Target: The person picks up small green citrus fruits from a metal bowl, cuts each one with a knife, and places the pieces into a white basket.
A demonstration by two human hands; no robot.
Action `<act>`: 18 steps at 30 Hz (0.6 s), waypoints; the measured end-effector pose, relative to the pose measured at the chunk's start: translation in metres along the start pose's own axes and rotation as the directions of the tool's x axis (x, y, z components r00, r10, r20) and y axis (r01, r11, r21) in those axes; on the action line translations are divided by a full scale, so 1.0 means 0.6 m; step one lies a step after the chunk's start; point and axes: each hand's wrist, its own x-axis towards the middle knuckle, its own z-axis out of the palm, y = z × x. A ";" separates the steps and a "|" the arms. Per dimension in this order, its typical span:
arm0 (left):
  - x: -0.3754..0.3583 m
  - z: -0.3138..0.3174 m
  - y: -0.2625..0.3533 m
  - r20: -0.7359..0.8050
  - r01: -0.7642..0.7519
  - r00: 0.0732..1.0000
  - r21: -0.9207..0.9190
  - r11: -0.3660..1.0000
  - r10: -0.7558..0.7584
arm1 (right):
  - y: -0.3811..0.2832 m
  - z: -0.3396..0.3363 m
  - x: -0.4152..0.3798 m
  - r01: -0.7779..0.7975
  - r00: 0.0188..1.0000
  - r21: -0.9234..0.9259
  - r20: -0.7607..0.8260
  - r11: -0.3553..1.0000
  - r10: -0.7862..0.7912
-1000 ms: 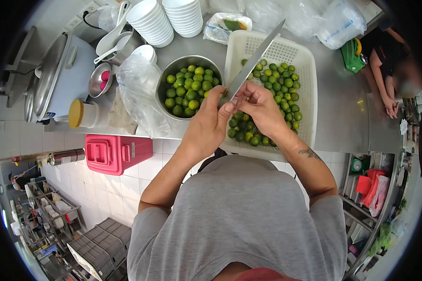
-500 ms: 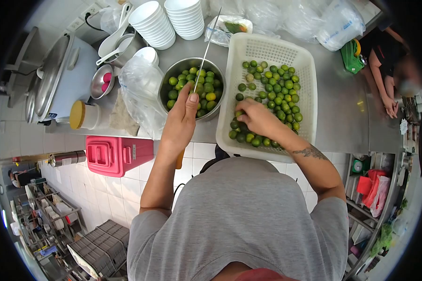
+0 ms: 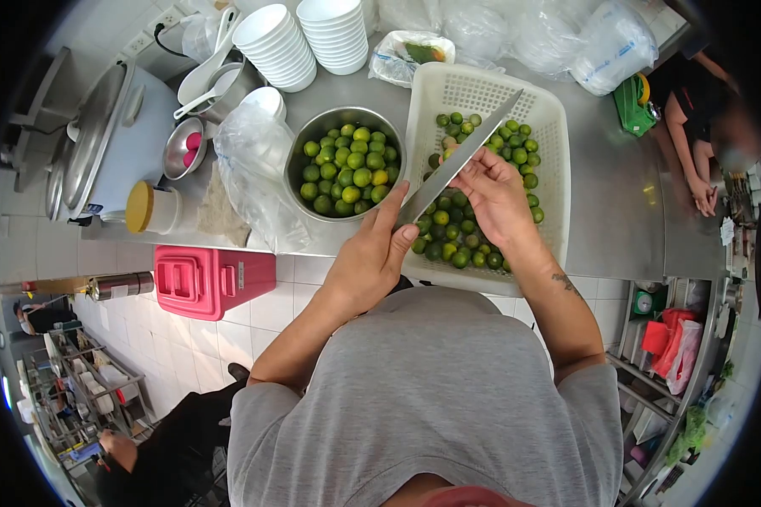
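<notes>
A long knife (image 3: 461, 160) is held by its handle end in my left hand (image 3: 370, 259), its blade slanting up and right over the white basket (image 3: 558, 110). My right hand (image 3: 492, 188) is beside the blade above the basket, fingers pinched together; what they hold, if anything, is hidden by the blade. Green limes (image 3: 455, 241) lie in the basket, below and around my right hand. Left of the basket stands a steel bowl (image 3: 292, 165) full of green limes (image 3: 344, 165), a few yellowish.
Stacked white bowls (image 3: 272, 42), a plastic bag (image 3: 249, 160) and a yellow-lidded tub (image 3: 150, 208) stand to the left. A pink bin (image 3: 214, 280) is below the counter. One person (image 3: 693, 135) is at the right; another (image 3: 173, 448) is at the lower left.
My left hand moved from the steel bowl toward the basket, tilting the knife rightward. My right hand rose from the limes to the blade. A person in black came into view at the lower left.
</notes>
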 end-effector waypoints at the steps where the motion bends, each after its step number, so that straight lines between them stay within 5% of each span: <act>1: -0.002 0.000 0.002 0.016 0.029 0.999 -0.006 1.000 -0.029 | 0.002 0.003 0.000 0.012 1.000 0.013 -0.022 1.000 -0.012; 12: 0.011 0.007 0.004 -0.059 0.013 0.998 0.059 0.998 -0.009 | 0.025 0.049 -0.003 0.040 0.998 -0.011 -0.043 0.999 -0.040; 18: 0.027 -0.002 -0.002 -0.079 -0.032 0.996 0.009 0.999 0.033 | 0.034 0.070 -0.015 0.070 0.997 -0.207 -0.004 0.976 -0.072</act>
